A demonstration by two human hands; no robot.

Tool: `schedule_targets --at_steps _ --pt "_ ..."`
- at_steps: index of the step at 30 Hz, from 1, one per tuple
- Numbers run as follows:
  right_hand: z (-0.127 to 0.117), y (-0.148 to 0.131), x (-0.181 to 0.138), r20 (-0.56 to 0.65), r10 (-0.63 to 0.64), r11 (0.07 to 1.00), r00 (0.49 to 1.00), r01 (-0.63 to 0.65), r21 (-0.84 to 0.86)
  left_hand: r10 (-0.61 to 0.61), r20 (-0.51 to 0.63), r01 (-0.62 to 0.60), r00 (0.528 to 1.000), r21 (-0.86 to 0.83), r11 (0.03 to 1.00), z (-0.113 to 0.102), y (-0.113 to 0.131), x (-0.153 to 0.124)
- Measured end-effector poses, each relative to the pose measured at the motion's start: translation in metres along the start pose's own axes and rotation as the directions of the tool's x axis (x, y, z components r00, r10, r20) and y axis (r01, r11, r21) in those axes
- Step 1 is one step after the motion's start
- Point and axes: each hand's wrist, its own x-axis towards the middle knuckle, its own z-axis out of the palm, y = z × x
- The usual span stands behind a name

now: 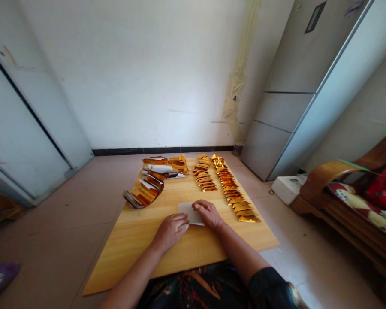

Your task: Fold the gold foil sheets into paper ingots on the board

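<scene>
A white sheet of paper (185, 207), apparently folded, lies on the wooden board in front of me. My left hand (170, 231) has its fingers together on the sheet's lower left edge; the thumb is partly hidden. With curled fingers, my right hand (208, 213) grips the right side of the same sheet. To the right runs a long row of folded gold foil papers (233, 189), overlapping each other. A shorter row of folded gold papers (205, 174) stands left of it. Loose stacks of gold and white paper (148, 189) sit at the board's far left.
The wooden board (128, 240) is at my lap on a tiled floor. Behind it are a white wall (148, 77) and a grey refrigerator (286, 86). A wooden bench (334, 206) with cushions and a white box (287, 189) stand to the right.
</scene>
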Motion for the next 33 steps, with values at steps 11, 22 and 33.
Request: schedule_targets --at_steps 11,22,33 --pt "-0.001 0.007 -0.01 -0.03 0.029 1.0 0.999 -0.029 -0.003 -0.336 -0.016 0.337 0.942 0.073 0.939 -0.009 0.01 0.032" --pt "0.027 -0.012 0.005 -0.158 0.067 0.627 0.985 -0.165 -0.762 -0.475 -0.201 0.471 0.857 -0.068 0.879 0.002 0.009 0.034" --pt "0.028 -0.005 0.01 -0.087 0.02 0.523 0.996 -0.084 -0.848 -0.273 -0.256 0.296 0.927 0.054 0.954 0.012 0.002 0.027"
